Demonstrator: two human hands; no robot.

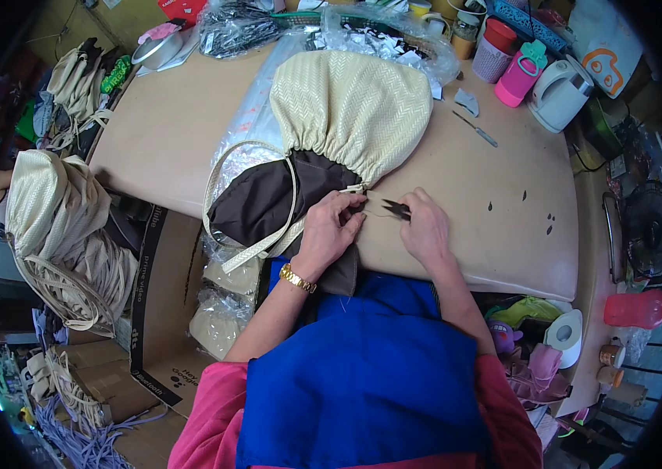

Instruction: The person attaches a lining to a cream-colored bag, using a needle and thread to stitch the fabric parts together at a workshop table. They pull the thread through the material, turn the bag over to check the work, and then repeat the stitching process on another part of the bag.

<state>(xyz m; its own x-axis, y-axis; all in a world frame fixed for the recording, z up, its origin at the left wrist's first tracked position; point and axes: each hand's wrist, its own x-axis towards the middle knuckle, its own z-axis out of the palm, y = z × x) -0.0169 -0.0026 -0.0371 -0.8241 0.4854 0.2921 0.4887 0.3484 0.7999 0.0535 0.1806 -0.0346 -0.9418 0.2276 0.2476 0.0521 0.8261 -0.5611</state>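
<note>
A cream woven drawstring-style bag (350, 105) lies on the table, its gathered opening toward me and its dark brown lining (256, 199) spread out at the left. My left hand (329, 228), with a gold watch on the wrist, is closed in a pinch on the bag's edge near the strap end. Black thread snips (398, 209) sit in my right hand (426, 228), blades pointing left toward the bag. Fine loose thread shows between the two hands. The cream strap (251, 254) loops over the lining and runs under my left hand.
The tan padded table (518, 211) carries a small seam-ripper-like tool (475, 129), a pink bottle (520, 78) and a white kettle (561, 94). A stack of cream bags (61, 227) and an open cardboard box (167, 313) stand at the left.
</note>
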